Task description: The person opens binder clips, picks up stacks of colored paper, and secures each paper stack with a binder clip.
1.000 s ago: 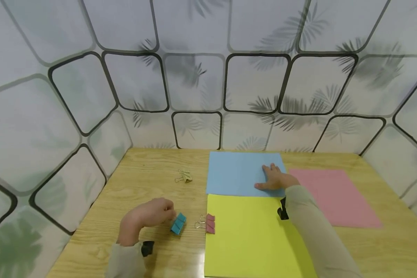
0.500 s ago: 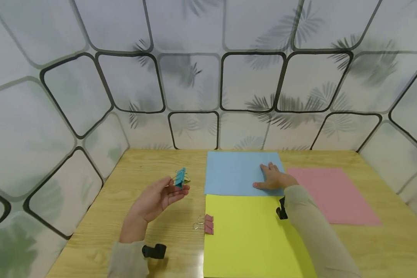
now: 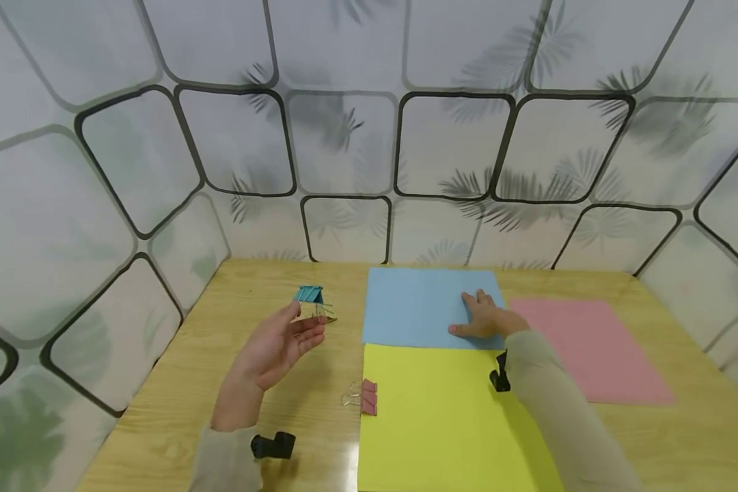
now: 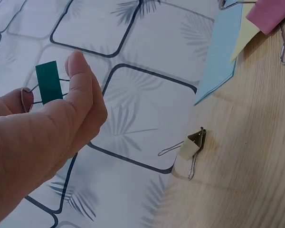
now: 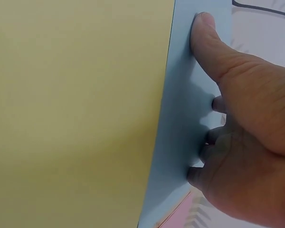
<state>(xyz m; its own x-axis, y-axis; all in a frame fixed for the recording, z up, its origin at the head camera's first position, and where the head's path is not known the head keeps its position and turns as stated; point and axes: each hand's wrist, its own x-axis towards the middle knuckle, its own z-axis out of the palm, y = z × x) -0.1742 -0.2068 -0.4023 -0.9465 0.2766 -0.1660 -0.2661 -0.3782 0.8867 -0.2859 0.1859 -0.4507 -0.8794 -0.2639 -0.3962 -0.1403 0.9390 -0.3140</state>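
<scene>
My left hand [image 3: 277,352] holds a teal binder clip [image 3: 309,294] by its wire handles, raised over the table at the left. In the left wrist view the clip [image 4: 49,81] stands between thumb and fingers. My right hand [image 3: 487,318] rests with spread fingers on a blue sheet [image 3: 412,307]. A yellow sheet [image 3: 443,417] overlaps the near part of the blue one. Clamped on the yellow sheet's left edge is a pink binder clip [image 3: 369,397]. A yellow binder clip [image 4: 190,148] lies on the table, partly hidden behind the left hand in the head view.
A pink sheet [image 3: 596,352] lies on the wooden table [image 3: 178,383] to the right of the others. Patterned fabric [image 3: 344,150] rises along the back and sides of the table. Both wrists carry a black mount.
My left hand picked the teal clip up from the table, carried it away from me and turned palm up; the clip has since tipped over. The right hand keeps its place on the blue sheet.
</scene>
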